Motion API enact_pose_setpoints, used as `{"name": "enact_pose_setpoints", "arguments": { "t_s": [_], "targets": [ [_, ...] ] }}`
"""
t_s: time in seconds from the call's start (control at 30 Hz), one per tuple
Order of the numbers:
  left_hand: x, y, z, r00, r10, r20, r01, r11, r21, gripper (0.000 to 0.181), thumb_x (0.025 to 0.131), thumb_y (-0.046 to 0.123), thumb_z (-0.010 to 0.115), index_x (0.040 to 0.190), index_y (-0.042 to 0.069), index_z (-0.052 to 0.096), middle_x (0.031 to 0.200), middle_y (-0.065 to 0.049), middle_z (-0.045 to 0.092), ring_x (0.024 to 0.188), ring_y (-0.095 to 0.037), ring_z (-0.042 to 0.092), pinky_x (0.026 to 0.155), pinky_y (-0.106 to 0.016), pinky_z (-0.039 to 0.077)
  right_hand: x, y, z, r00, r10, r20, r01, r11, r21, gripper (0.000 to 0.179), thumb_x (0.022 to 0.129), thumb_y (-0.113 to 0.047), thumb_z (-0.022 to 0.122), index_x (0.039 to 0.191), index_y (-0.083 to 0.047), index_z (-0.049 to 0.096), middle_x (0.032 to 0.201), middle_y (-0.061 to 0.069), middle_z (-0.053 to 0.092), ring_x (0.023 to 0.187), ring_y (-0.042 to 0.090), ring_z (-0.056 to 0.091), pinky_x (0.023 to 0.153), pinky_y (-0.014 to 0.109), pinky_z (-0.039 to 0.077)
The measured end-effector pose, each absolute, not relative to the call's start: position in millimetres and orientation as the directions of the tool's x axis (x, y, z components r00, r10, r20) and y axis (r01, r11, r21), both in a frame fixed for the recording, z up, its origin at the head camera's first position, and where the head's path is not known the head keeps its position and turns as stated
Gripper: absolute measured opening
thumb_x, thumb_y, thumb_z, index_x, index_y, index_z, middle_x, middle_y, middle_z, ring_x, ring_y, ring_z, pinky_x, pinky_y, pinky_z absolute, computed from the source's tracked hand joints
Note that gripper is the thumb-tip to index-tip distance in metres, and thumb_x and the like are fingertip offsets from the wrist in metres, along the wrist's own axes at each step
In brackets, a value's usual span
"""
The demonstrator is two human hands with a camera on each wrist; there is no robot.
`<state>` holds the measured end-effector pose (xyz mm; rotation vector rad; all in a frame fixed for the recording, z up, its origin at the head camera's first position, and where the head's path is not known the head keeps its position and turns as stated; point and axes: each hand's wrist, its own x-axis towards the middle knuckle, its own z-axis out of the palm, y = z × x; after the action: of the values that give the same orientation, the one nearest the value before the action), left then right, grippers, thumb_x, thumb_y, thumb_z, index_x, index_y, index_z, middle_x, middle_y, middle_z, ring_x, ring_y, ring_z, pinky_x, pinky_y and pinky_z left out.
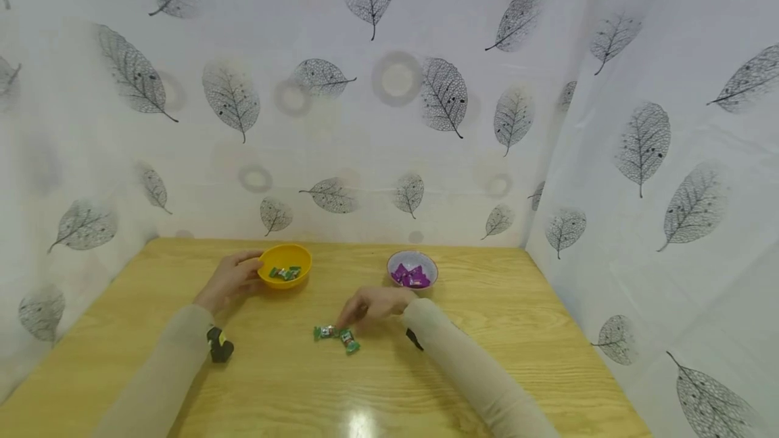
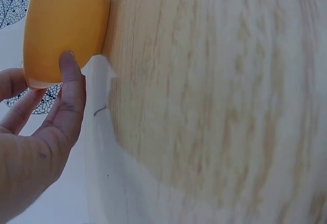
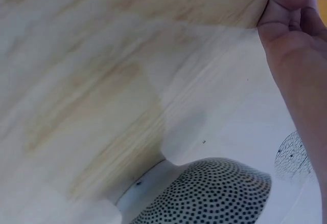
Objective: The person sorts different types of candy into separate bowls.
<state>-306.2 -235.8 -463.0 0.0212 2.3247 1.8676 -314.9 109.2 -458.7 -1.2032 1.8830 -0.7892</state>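
A yellow bowl [image 1: 285, 252] stands at the back left of the table, with several green-wrapped candies [image 1: 286, 273] inside it. My left hand [image 1: 231, 279] holds the bowl by its left side; in the left wrist view its thumb [image 2: 71, 81] presses the outer wall while the other fingers reach the rim. Two more green-wrapped candies [image 1: 349, 341] lie on the table in front. Fingertips of my right hand [image 1: 376, 304] point down right at them, and I cannot tell whether they pinch one. The right wrist view leaves those fingertips mostly out of frame.
Behind my right hand stands a smaller bowl [image 1: 414, 255] of purple-wrapped candies [image 1: 410, 277]; its dark-dotted outside shows in the right wrist view. The wooden table [image 1: 292, 391] meets leaf-printed curtains [image 1: 377, 134] at the back and right. A dark strap device [image 1: 219, 345] sits on the left wrist.
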Motion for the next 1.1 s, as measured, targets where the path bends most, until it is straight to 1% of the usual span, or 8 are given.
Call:
{"name": "enact_pose_setpoints", "arguments": {
  "t_s": [0.1, 0.17, 0.37, 0.57, 0.73, 0.87, 1.03, 1.1],
  "targets": [
    [-305.2, -235.7, -464.1, -0.988, 0.114, -0.107, -0.079, 0.226, 0.971, 0.056, 0.105, 0.025, 0.044, 0.152, -0.002, 0.028, 0.152, -0.030, 0.033, 0.116, -0.023, 0.059, 0.093, -0.037, 0.056, -312.4, 109.7, -459.0, -0.245, -0.932, -0.268, -0.504, 0.358, -0.786, 0.038, 0.085, 0.008, 0.065, 0.122, -0.002, 0.067, 0.129, 0.008, 0.065, 0.115, 0.001, 0.055, 0.105, 0.021, 0.043],
    [-306.2, -235.7, -463.7, -0.988, 0.109, -0.107, -0.080, 0.229, 0.970, 0.056, 0.105, 0.024, 0.044, 0.152, -0.001, 0.029, 0.152, -0.030, 0.034, 0.116, -0.023, 0.059, 0.093, -0.036, 0.056, -310.6, 109.2, -459.2, -0.250, -0.929, -0.273, -0.533, 0.367, -0.762, 0.039, 0.083, 0.007, 0.067, 0.120, -0.006, 0.069, 0.126, 0.003, 0.066, 0.113, 0.000, 0.054, 0.103, 0.020, 0.042],
    [-306.8, -236.2, -465.4, -0.986, 0.104, -0.128, -0.101, 0.230, 0.968, 0.055, 0.105, 0.023, 0.044, 0.152, -0.001, 0.029, 0.152, -0.030, 0.033, 0.112, -0.019, 0.059, 0.094, -0.037, 0.055, -304.3, 108.3, -461.4, -0.329, -0.892, -0.311, -0.541, 0.448, -0.712, 0.034, 0.080, -0.004, 0.077, 0.113, -0.013, 0.074, 0.109, -0.010, 0.064, 0.099, 0.000, 0.054, 0.090, 0.018, 0.048],
    [-305.6, -236.2, -463.5, -0.987, 0.111, -0.117, -0.088, 0.238, 0.967, 0.055, 0.105, 0.024, 0.044, 0.151, -0.001, 0.029, 0.152, -0.030, 0.033, 0.118, -0.023, 0.057, 0.095, -0.037, 0.055, -300.6, 108.9, -461.8, -0.408, -0.857, -0.314, -0.519, 0.501, -0.693, 0.026, 0.080, -0.009, 0.079, 0.105, -0.016, 0.077, 0.102, -0.011, 0.062, 0.093, 0.001, 0.054, 0.085, 0.017, 0.049],
    [-304.6, -236.5, -462.0, -0.987, 0.111, -0.113, -0.084, 0.244, 0.966, 0.055, 0.105, 0.024, 0.044, 0.151, -0.002, 0.030, 0.152, -0.030, 0.034, 0.114, -0.020, 0.059, 0.095, -0.036, 0.055, -298.6, 109.2, -462.5, -0.411, -0.865, -0.288, -0.545, 0.486, -0.683, 0.027, 0.080, -0.008, 0.079, 0.105, -0.016, 0.076, 0.103, -0.011, 0.062, 0.095, 0.000, 0.053, 0.088, 0.016, 0.048],
    [-304.8, -236.8, -462.4, -0.987, 0.101, -0.121, -0.093, 0.241, 0.966, 0.054, 0.105, 0.024, 0.045, 0.151, -0.001, 0.031, 0.151, -0.030, 0.035, 0.108, -0.015, 0.060, 0.095, -0.037, 0.055, -298.1, 108.8, -463.0, -0.419, -0.866, -0.273, -0.564, 0.484, -0.669, 0.026, 0.079, -0.009, 0.080, 0.104, -0.015, 0.076, 0.102, -0.012, 0.061, 0.093, -0.001, 0.053, 0.086, 0.016, 0.049],
    [-305.1, -236.8, -461.2, -0.987, 0.105, -0.122, -0.094, 0.239, 0.966, 0.055, 0.105, 0.024, 0.045, 0.151, -0.001, 0.030, 0.151, -0.030, 0.035, 0.108, -0.016, 0.061, 0.095, -0.038, 0.055, -299.0, 109.9, -463.1, -0.438, -0.859, -0.264, -0.550, 0.489, -0.677, 0.022, 0.080, -0.008, 0.079, 0.102, -0.013, 0.076, 0.101, -0.011, 0.065, 0.090, -0.002, 0.056, 0.084, 0.016, 0.051],
    [-304.7, -236.8, -461.3, -0.987, 0.108, -0.118, -0.090, 0.239, 0.967, 0.055, 0.105, 0.024, 0.044, 0.151, -0.002, 0.030, 0.151, -0.030, 0.035, 0.108, -0.016, 0.061, 0.095, -0.038, 0.055, -299.6, 110.5, -463.7, -0.441, -0.859, -0.260, -0.545, 0.487, -0.683, 0.022, 0.081, -0.008, 0.079, 0.102, -0.013, 0.076, 0.100, -0.010, 0.068, 0.087, -0.002, 0.057, 0.080, 0.016, 0.051]
  ]
}}
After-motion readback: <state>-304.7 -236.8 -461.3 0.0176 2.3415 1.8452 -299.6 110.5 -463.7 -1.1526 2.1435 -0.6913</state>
